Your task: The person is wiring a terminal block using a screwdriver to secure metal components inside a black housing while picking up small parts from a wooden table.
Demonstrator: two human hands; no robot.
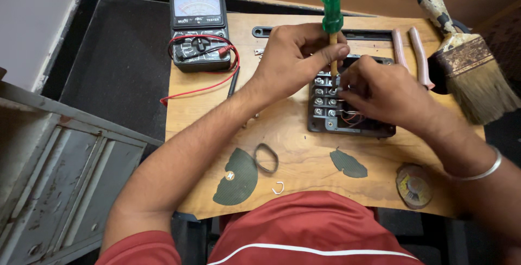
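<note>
Pressure should run straight down the green screwdriver [331, 2]: your left hand [293, 59] has its fingers pinched shut round the shaft above the black terminal block [347, 105]. Keep your right hand [382, 91], fingers curled closed on the block, pressing it to the worktop [304, 156].

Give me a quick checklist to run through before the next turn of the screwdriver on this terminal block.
1. Screwdriver upright over the screws: ok, green handle vertical, shaft gripped by the left hand.
2. Tip seated in a screw head: cannot tell, fingers hide it.
3. Terminal block steadied: ok, right hand rests on it.
4. Red wires clear of the tip: cannot tell, partly hidden under the right hand.
5. Multimeter leads away from the block: ok, coiled beside the meter.
6. Pliers and brush out of the way: ok, lying to the right.
</note>
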